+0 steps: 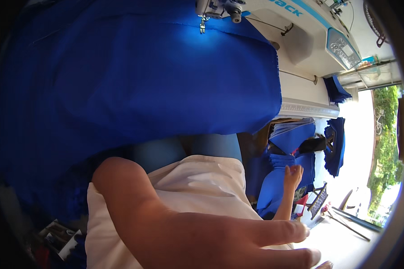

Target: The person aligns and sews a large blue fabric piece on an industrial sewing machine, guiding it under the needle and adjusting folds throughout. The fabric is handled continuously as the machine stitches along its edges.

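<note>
Close to the camera, my left hand [238, 240] reaches across my body toward the right. Its fingers are stretched out and apart, with nothing seen in them; the lower part is cut off by the frame edge. Farther right, my right hand [293, 177] is at the blue cut fabric pieces [280, 160], its fingers curled together. Whatever they pinch is too small to make out. A large blue cloth [166, 80] covers the sewing table and hangs over its front edge. Its far edge lies by the presser foot [203, 27] of a white sewing machine [300, 36], under a lit lamp.
A ruler strip [307, 108] runs along the table's front edge. Folded blue pieces [337, 89] lie beyond it, and more dark blue pieces [334, 145] hang near a black object [313, 144]. A box of small items [58, 237] sits at lower left. The window [384, 134] is at right.
</note>
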Demonstrator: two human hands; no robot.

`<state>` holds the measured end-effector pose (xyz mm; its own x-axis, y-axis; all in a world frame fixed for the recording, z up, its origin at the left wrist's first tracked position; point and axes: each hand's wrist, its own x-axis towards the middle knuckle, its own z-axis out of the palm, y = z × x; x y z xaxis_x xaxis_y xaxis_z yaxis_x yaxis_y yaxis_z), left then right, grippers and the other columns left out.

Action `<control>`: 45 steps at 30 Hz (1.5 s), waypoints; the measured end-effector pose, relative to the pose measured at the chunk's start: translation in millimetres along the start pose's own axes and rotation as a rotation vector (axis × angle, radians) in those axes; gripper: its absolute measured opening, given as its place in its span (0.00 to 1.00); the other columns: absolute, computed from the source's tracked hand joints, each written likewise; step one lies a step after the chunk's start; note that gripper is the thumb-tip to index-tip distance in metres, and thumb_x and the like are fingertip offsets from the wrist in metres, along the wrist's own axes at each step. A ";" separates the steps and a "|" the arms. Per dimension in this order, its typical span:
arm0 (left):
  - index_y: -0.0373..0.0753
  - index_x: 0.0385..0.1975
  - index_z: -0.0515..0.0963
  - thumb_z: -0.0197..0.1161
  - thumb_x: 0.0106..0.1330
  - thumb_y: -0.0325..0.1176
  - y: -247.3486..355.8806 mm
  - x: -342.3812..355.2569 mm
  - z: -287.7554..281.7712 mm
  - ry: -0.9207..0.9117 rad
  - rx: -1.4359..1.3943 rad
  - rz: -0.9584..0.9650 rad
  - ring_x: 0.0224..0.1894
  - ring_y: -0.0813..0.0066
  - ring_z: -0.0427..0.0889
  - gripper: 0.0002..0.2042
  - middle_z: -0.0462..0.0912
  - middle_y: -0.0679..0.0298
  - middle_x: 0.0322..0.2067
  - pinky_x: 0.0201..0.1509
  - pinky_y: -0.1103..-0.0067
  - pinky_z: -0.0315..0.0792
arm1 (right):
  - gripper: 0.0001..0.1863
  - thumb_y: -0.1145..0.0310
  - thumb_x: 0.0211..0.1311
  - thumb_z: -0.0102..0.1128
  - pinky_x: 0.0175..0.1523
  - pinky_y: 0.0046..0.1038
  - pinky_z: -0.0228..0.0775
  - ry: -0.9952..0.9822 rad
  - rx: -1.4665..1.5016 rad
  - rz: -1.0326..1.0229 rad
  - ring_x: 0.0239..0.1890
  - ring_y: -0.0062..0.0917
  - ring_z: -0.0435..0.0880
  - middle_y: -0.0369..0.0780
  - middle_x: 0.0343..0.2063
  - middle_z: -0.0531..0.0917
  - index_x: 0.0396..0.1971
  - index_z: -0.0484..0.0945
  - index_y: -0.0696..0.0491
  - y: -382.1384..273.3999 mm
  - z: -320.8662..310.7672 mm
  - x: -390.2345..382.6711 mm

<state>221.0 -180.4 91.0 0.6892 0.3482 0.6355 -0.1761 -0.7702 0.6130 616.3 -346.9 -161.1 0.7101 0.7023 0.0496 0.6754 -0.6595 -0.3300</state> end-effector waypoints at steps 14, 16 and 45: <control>0.48 0.39 0.84 0.65 0.58 0.34 -22.4 -20.8 -58.9 -0.061 0.077 0.107 0.38 0.75 0.81 0.09 0.87 0.65 0.41 0.47 0.76 0.74 | 0.04 0.72 0.59 0.56 0.39 0.38 0.74 0.020 -0.232 -0.136 0.34 0.42 0.81 0.45 0.29 0.79 0.27 0.78 0.55 63.4 45.1 -29.3; 0.43 0.42 0.83 0.64 0.57 0.25 -59.8 -20.0 -54.7 0.158 0.274 -0.026 0.39 0.73 0.83 0.13 0.86 0.61 0.39 0.42 0.79 0.75 | 0.03 0.73 0.57 0.57 0.36 0.35 0.72 0.165 0.067 -0.088 0.26 0.38 0.80 0.45 0.24 0.80 0.29 0.78 0.57 87.5 43.3 -25.0; 0.39 0.40 0.85 0.63 0.59 0.18 -206.0 -88.1 -74.6 0.291 0.020 -0.629 0.39 0.75 0.82 0.11 0.85 0.64 0.37 0.42 0.82 0.76 | 0.11 0.75 0.44 0.72 0.68 0.52 0.54 -0.253 0.533 -0.999 0.46 0.35 0.78 0.39 0.40 0.81 0.27 0.77 0.54 -376.4 19.6 26.6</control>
<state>144.2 -12.6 -56.2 0.4389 0.8590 0.2637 0.2097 -0.3832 0.8995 377.1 -74.7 -54.1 -0.1929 0.9197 0.3420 0.7001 0.3732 -0.6088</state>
